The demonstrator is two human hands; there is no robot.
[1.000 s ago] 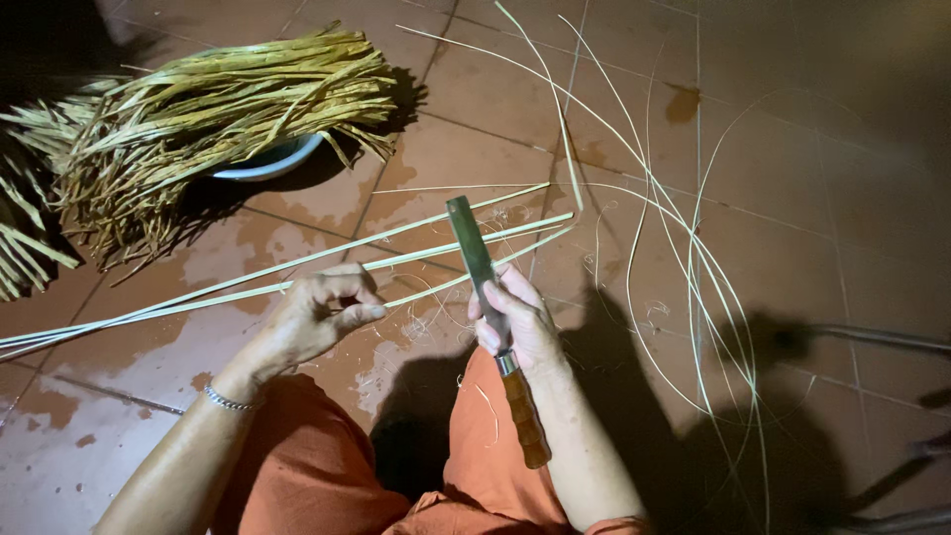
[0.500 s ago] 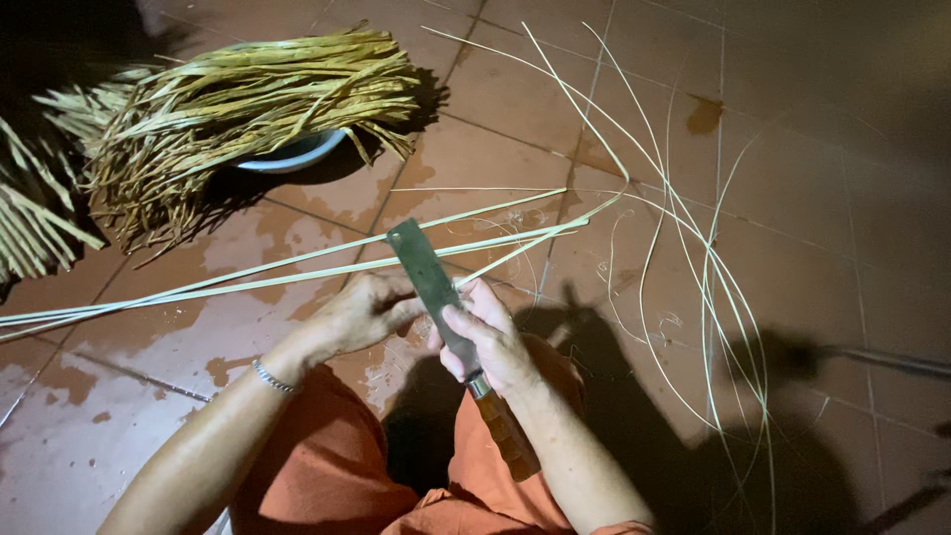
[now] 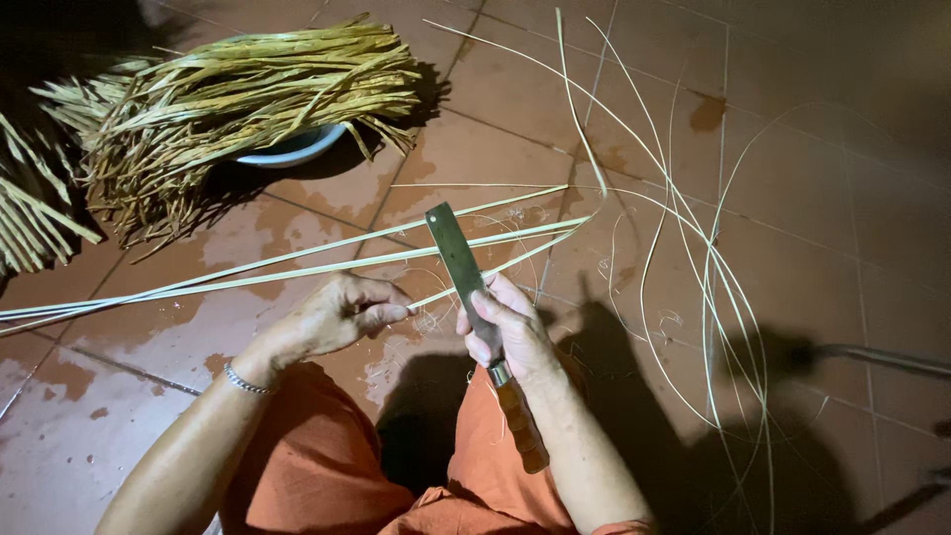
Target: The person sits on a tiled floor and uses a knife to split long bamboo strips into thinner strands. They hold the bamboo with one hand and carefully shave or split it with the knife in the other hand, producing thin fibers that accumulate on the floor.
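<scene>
Gripping knife (image 3: 458, 260), pinching strip (image 3: 297, 269), open tiles (image 3: 852, 198)

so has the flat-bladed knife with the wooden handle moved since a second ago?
Yes. The flat-bladed knife with the wooden handle has tilted: its tip now leans left, toward the pale round bowl, and its handle sits further from the bowl, in the right hand.

head cam | looks steeply down | close above tiled floor (image 3: 812, 198)

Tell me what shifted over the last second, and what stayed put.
The knife swung from nearly upright to leaning left, its blade now across the pale strips. The left hand and right hand drew closer. Both grips unchanged; the dried bundle on the bowl stayed.
</scene>
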